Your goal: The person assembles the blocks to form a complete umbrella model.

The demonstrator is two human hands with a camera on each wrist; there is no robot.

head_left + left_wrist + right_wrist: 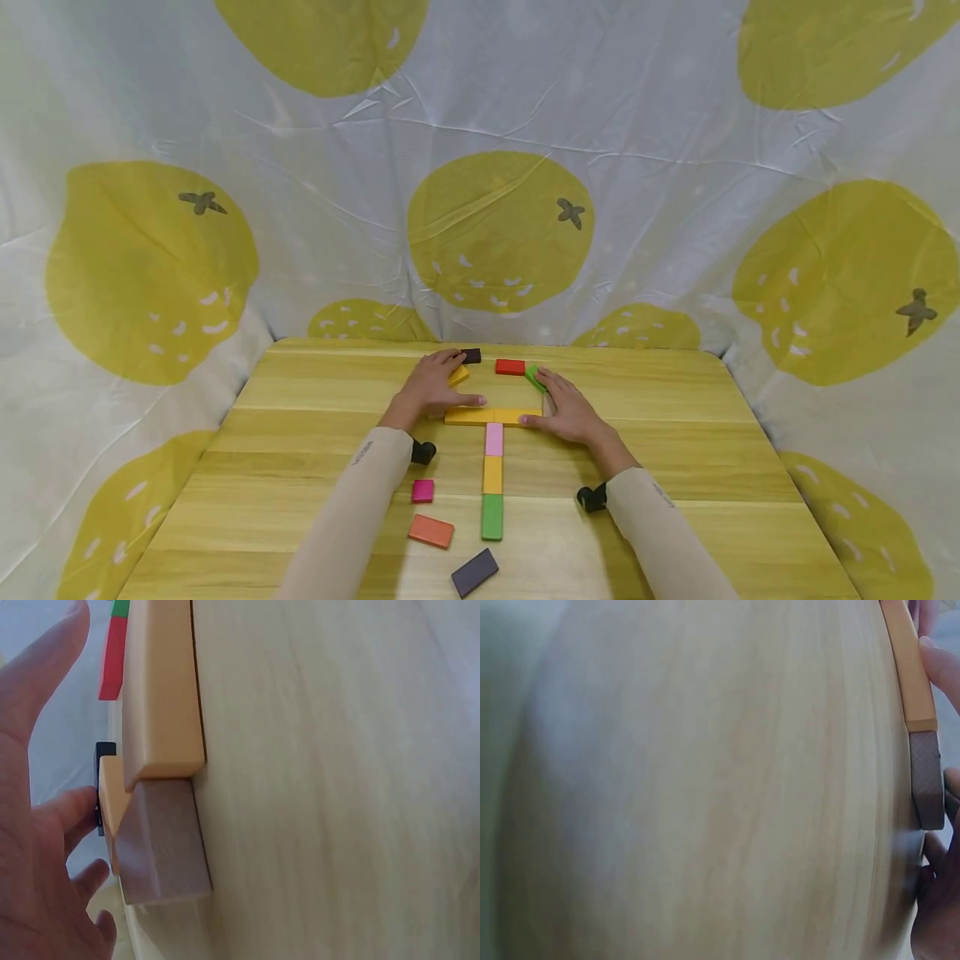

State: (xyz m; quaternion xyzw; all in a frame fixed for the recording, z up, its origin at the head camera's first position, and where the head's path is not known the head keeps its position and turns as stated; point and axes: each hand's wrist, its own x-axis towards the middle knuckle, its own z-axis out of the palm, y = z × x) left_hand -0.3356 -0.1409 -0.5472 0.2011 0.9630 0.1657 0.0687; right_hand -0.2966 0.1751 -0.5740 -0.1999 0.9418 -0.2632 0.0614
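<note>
My left hand [431, 383] lies over the left end of a ring of blocks, its thumb stretched out inward. Its fingertips are at a black block [471, 356] and a yellow block [459, 377]. On the opposite side, the fingers of my right hand [567, 414] rest at a green block [535, 378], with the thumb at the right end of two yellow blocks [468, 416] laid in line. A red block [510, 367] sits between the hands at the back. Grey-brown blocks [163, 844] adjoin the yellow row's ends in the wrist views, mostly covered by my hands in the head view.
Below the row runs a stem of pink [494, 439], yellow [492, 474] and green [492, 517] blocks. Loose magenta [422, 491], orange [431, 531] and dark grey [475, 572] blocks lie nearer me. A lemon-patterned cloth [637, 250] hangs around the wooden table [300, 400].
</note>
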